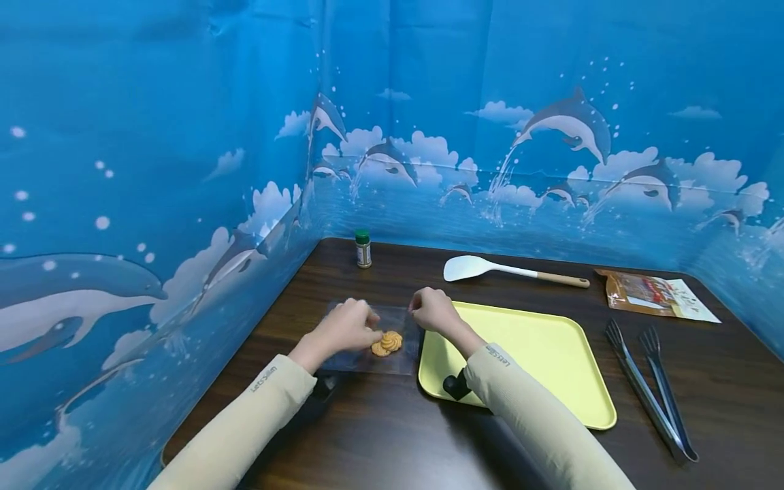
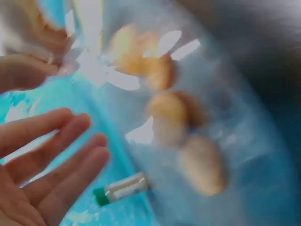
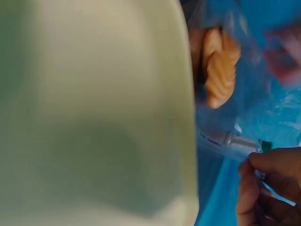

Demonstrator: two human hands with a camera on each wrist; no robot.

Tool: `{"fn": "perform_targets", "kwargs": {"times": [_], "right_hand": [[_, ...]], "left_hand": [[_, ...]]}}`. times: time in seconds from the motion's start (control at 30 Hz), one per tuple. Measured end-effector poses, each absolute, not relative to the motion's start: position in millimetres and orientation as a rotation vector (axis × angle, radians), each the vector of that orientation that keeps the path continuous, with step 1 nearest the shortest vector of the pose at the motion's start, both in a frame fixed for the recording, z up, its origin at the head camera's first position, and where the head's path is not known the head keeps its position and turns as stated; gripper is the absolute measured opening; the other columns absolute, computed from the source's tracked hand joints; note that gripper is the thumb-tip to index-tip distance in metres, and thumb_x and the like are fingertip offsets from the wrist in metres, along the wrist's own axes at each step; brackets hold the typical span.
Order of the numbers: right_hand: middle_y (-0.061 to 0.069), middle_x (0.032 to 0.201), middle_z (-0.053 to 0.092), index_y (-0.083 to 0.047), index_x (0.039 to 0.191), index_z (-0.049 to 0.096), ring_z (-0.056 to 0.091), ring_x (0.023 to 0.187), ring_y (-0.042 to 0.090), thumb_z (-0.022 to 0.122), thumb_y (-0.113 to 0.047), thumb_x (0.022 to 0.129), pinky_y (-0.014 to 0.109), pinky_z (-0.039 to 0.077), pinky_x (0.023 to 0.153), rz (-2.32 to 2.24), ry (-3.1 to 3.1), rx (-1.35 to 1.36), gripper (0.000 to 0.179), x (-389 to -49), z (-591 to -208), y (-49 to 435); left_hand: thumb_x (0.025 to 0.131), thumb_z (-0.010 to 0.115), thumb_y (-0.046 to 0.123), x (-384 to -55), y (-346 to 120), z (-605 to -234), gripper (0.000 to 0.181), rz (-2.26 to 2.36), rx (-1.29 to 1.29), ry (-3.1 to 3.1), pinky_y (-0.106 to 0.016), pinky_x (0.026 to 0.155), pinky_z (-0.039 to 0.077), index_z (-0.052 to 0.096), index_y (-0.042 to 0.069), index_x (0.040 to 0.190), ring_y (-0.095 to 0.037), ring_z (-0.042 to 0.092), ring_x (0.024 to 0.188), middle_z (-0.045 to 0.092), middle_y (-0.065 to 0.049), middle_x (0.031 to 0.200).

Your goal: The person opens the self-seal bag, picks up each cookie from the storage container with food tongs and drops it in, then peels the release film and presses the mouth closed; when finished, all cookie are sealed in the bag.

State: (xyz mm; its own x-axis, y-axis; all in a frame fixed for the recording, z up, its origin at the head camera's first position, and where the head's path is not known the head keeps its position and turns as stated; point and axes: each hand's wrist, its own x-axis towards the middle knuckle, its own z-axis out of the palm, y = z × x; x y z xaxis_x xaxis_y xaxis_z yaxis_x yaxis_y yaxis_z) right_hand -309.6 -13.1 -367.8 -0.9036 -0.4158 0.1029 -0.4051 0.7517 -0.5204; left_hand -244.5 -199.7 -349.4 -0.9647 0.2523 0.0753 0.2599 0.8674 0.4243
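Note:
Swirled golden cookies [image 1: 387, 343] lie inside a clear plastic bag [image 1: 392, 366] on the dark wooden table, left of a yellow tray [image 1: 527, 350]. In the right wrist view my right hand [image 3: 270, 188] pinches the bag's edge between thumb and finger. Several cookies [image 2: 202, 165] show blurred through the plastic in the left wrist view. There my left hand [image 2: 51, 160] is beside the bag with its fingers extended and slightly spread, holding nothing visible. From the head view, the left hand [image 1: 348, 328] is just left of the cookies and the right hand [image 1: 436, 313] overlaps the tray's left corner.
A green-capped seasoning jar [image 1: 363, 250] stands toward the back left. Behind the tray lies a white spatula [image 1: 468, 267] with a wooden handle. Metal tongs [image 1: 658, 401] and a brown snack packet [image 1: 643, 294] are at the right. Blue dolphin-print curtains [image 1: 429, 82] border the table.

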Motion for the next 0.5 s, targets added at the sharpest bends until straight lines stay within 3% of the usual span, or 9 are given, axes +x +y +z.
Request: {"fn": "perform_targets", "kwargs": {"times": [0.13, 0.17, 0.23, 0.4, 0.5], "right_hand": [[0.005, 0.086, 0.07, -0.004, 0.092, 0.072, 0.062, 0.074, 0.018, 0.065, -0.003, 0.089, 0.031, 0.05, 0.063, -0.987, 2.909, -0.731, 0.008, -302, -365, -12], [0.006, 0.087, 0.07, -0.004, 0.093, 0.071, 0.063, 0.077, 0.019, 0.065, -0.003, 0.089, 0.032, 0.051, 0.065, -1.017, 2.904, -0.737, 0.007, -300, -364, -12], [0.007, 0.088, 0.07, -0.005, 0.093, 0.068, 0.065, 0.079, 0.019, 0.067, -0.002, 0.088, 0.032, 0.053, 0.068, -1.062, 2.915, -0.733, 0.006, -297, -365, -11], [0.004, 0.079, 0.066, -0.008, 0.088, 0.059, 0.06, 0.068, 0.015, 0.07, -0.003, 0.086, 0.026, 0.048, 0.059, -1.144, 2.976, -0.723, 0.013, -293, -368, -5], [0.001, 0.072, 0.062, -0.008, 0.082, 0.06, 0.053, 0.061, 0.013, 0.07, 0.0, 0.084, 0.025, 0.042, 0.055, -1.133, 3.047, -0.765, 0.013, -292, -368, -1]], "left_hand": [[0.095, 0.06, 0.019, -266, -190, -338, 0.032, -0.802, -0.376, -3.008, -0.026, 0.049, 0.038, 0.068, 0.007, 0.124, -0.011, 0.04, 0.045, 0.073, -0.011, 0.106], [0.096, 0.06, 0.017, -271, -187, -339, 0.032, -0.807, -0.411, -3.004, -0.025, 0.05, 0.039, 0.067, 0.007, 0.125, -0.01, 0.042, 0.046, 0.071, -0.009, 0.115], [0.097, 0.059, 0.015, -281, -179, -343, 0.03, -0.815, -0.495, -3.028, -0.025, 0.052, 0.041, 0.067, 0.007, 0.125, -0.01, 0.044, 0.048, 0.07, -0.01, 0.116], [0.095, 0.064, 0.013, -298, -164, -355, 0.014, -0.806, -0.506, -3.052, -0.027, 0.067, 0.051, 0.075, 0.007, 0.1, -0.01, 0.06, 0.073, 0.073, -0.005, 0.097], [0.093, 0.067, 0.013, -301, -162, -359, 0.011, -0.863, -0.43, -3.045, -0.03, 0.067, 0.052, 0.076, 0.007, 0.091, -0.014, 0.062, 0.074, 0.072, -0.002, 0.086]]}}
